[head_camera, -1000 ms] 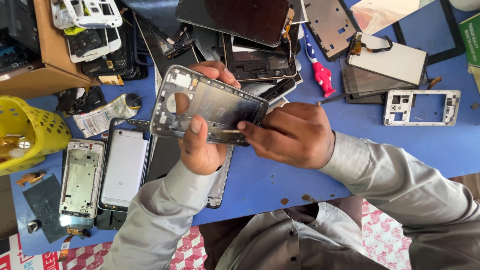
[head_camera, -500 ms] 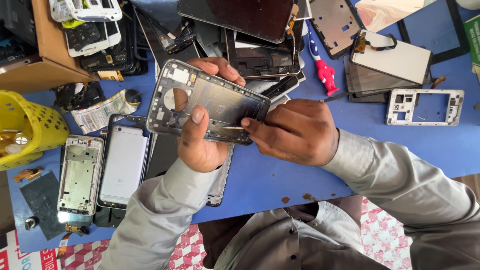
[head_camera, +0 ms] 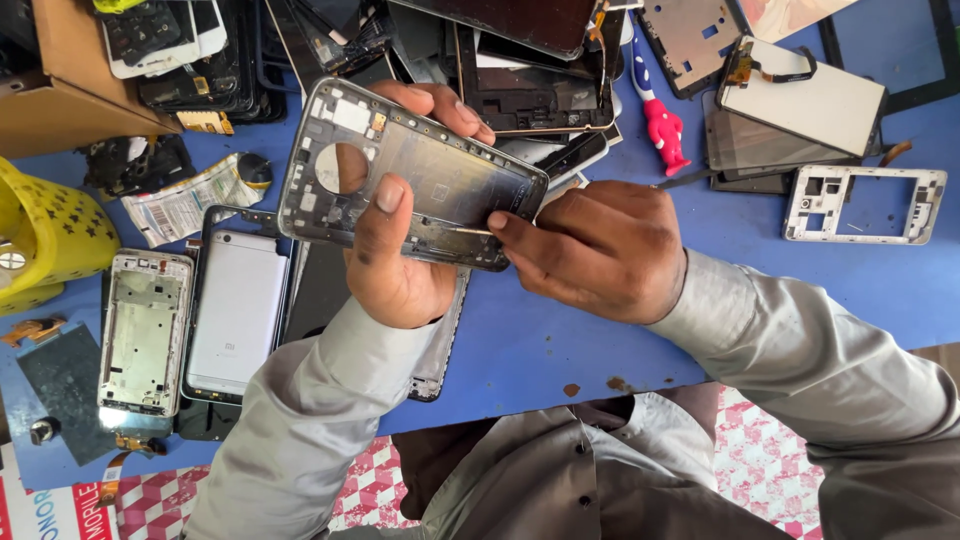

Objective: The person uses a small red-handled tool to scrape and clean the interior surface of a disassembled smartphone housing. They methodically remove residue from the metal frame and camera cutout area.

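Observation:
My left hand [head_camera: 395, 255] grips a dark grey metal phone frame [head_camera: 440, 180] with a round hole near its left end, thumb across the inner face and fingers wrapped behind the top edge. My right hand [head_camera: 600, 250] pinches a thin metal tool [head_camera: 470, 231] whose tip rests against the frame's lower edge. Both hands are held above the blue table [head_camera: 560, 340].
Phone parts crowd the table: a silver back cover [head_camera: 238, 310] and a bare frame [head_camera: 145, 330] at left, a yellow basket [head_camera: 45, 235], a cardboard box [head_camera: 80, 100], stacked screens [head_camera: 530, 80] at top, a red-handled screwdriver [head_camera: 662, 125], a white frame [head_camera: 865, 205] at right.
The frame and both hands have shifted slightly left and up in view; the grip and the tool's contact point look the same.

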